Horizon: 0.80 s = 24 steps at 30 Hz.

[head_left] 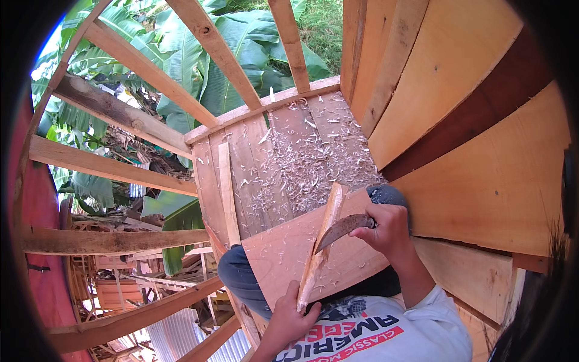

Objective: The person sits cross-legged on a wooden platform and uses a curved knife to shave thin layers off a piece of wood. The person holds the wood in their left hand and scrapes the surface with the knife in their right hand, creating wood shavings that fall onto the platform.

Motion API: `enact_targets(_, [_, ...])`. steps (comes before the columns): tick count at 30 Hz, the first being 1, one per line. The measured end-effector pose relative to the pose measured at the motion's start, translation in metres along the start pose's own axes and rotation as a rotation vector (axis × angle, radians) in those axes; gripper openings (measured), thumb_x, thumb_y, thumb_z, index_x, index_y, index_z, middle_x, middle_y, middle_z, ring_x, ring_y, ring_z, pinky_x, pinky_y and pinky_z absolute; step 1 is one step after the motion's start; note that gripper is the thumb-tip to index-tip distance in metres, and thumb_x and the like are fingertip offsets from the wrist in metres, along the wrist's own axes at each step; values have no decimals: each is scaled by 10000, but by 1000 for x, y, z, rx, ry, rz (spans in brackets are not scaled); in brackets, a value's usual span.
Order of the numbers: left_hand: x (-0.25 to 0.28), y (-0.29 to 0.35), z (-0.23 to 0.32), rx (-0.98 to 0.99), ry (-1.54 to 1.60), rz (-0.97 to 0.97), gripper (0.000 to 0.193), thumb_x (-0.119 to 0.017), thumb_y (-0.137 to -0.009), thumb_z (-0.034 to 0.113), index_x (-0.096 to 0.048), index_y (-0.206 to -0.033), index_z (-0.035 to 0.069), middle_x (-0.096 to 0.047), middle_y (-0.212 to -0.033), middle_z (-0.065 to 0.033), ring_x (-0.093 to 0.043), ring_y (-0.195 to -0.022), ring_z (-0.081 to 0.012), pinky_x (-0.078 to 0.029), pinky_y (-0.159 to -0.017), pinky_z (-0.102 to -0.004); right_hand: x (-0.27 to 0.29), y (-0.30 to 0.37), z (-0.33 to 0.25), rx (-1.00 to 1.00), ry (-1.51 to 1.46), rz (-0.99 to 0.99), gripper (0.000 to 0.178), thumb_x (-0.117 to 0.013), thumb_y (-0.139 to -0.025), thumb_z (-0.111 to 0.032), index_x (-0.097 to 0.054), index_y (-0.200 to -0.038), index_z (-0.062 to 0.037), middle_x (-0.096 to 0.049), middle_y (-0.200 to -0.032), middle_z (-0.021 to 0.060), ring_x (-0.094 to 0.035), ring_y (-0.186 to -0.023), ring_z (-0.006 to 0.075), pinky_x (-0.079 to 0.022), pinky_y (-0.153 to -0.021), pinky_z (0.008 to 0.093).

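The left hand (pixel 289 317) grips the bottom of a long wood stick (pixel 319 247) resting on a board (pixel 283 253) over the lap; the right hand (pixel 386 232) squeezes a curved knife (pixel 341 229) against it

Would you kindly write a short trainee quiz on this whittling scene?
1. True or false: the right hand grips a curved knife.
2. What does the left hand hold? A) a hammer B) a wood strip C) a saw
3. Fill in: pale ______ lie scattered over the plank floor.

Key
1. True; its blade rests on the strip.
2. B; held by its lower end, over a board on the lap.
3. Shavings.
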State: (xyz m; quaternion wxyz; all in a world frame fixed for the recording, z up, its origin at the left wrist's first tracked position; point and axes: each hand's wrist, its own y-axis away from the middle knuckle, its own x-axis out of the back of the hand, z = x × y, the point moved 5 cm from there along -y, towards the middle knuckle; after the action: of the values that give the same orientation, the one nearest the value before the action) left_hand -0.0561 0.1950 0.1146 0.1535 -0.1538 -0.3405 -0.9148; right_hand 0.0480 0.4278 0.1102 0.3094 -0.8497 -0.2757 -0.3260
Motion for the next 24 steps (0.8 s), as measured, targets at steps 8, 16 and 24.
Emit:
enact_targets(8, [-3,10,-8,3,42,54,383,-696,-751,167,-431,-982,17,-517,-591,-119,-534,-522,-235,-419,-510,-344,-3,-11,-4,59,87,55,680,-628,-646,-720,-459,-537,-70,-438,-478,73,-503,-423,261,-377,-415,342])
enact_targets(16, [-1,16,-22,26,97,58,375,-716,-718,121,-426,-942,40,-495,-599,-54,-486,-514,-141,-385,-489,-299,-11,-21,-18,108,89,96,689,-636,-625,-730,-462,-532,-70,-436,-476,61,-503,-421,252,-382,-417,336])
enact_targets(24, [2,21,-30,57,110,38,382,-673,-762,168,-424,-1013,23,-548,-615,-155,-573,-542,-266,-439,-524,-368,-21,-33,-20,134,112,70,705,-629,-617,-749,-464,-522,-71,-436,-461,70,-490,-410,259,-372,-408,345])
